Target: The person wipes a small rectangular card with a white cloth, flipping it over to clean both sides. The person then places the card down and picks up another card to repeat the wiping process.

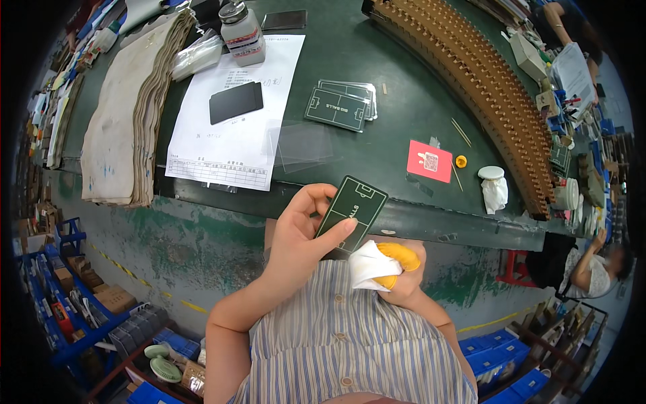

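Note:
Above the near edge of the table, my left hand point(295, 236) pinches a dark green card point(355, 205) printed with white soccer-pitch lines, thumb across its lower part. My right hand point(409, 283), just below and to the right, is closed round a bunched white cloth point(368, 266) with a yellow piece point(398, 254) showing beside it. Cloth and card are close together; whether they touch is hard to tell. Farther back on the table lies a loose stack of similar green cards point(336, 108). Left of it, some dark blank cards point(235, 103) rest on a printed sheet point(222, 145).
Clear plastic sheets point(306, 146) lie near the paper. A grey bottle point(242, 37) stands behind it, and a stack of worn boards point(128, 114) is at left. Rightward are a red card point(429, 161), a small yellow cap point(461, 161), a cloth-wrapped jar point(494, 192) and a long peg rack point(471, 87).

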`<state>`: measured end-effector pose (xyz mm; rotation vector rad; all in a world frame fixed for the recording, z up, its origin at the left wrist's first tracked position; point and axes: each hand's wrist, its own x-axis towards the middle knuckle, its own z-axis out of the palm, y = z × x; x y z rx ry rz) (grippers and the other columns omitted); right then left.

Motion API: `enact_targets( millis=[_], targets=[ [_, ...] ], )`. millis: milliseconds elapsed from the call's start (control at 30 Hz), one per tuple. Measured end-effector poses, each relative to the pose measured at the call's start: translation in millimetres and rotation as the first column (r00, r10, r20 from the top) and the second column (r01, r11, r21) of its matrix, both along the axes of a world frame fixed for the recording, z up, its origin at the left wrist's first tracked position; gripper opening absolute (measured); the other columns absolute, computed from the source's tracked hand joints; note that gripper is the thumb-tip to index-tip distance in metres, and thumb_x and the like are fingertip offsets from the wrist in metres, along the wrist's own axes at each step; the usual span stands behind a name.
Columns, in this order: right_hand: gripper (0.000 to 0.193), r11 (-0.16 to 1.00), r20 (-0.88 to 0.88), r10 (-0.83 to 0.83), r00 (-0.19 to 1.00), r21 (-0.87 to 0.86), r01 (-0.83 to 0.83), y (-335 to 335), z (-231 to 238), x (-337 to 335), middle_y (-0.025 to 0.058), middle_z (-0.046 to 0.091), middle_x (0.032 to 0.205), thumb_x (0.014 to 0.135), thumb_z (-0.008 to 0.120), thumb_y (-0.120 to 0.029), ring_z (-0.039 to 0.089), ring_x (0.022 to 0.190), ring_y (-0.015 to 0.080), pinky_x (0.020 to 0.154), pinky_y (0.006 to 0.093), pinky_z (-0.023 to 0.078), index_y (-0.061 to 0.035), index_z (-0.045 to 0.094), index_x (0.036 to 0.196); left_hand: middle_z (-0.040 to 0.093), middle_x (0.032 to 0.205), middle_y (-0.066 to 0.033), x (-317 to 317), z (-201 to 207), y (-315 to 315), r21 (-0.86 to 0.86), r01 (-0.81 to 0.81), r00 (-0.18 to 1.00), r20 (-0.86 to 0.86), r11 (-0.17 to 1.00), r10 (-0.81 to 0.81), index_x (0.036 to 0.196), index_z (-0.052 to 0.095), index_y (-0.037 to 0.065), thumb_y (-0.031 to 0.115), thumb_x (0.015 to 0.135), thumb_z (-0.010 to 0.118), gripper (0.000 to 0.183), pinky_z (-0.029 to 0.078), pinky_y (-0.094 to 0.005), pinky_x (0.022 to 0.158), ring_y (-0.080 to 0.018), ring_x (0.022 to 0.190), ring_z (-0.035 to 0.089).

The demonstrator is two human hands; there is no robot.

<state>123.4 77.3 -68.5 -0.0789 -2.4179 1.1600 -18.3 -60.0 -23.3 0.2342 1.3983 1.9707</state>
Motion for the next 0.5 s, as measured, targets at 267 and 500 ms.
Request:
enact_targets(
  millis=[267, 500],
  targets=[
    [0.031, 0.989, -0.152, -0.024, 0.988, 0.139, 0.045, -2, -4, 2, 0.0096, 0.057, 0.102, 0.071, 0.077, -0.017, 0.055, 0.095, 0.0227, 0.079, 0.0321, 0.045, -0.0041, 0.065, 0.097, 0.058, 0.103, -0.0045, 5, 2, 8, 0.022, -0.096, 0.994, 0.048, 0.995, 0.095, 0.124, 0.046, -0.004, -0.001, 0.085, 0.062, 0.043, 0.049, -0.0217, 0.081, -0.0085, 0.096, 0.056],
    [0.023, 0.654, 0.125, -0.155, 0.980, -0.731, 0.197, -9, -6, 5, 0.0092, 0.055, 0.097, 0.086, 0.059, -0.009, 0.053, 0.082, 0.0180, 0.071, 0.0283, 0.042, 0.0001, 0.055, 0.107, 0.061, 0.104, -0.0064, 4, 0, 10, 0.080, -0.138, 0.943, 0.317, 0.987, 0.106, 0.119, 0.049, -0.001, 0.003, 0.086, 0.062, 0.035, 0.052, -0.0263, 0.080, -0.0116, 0.092, 0.061]
  ],
)
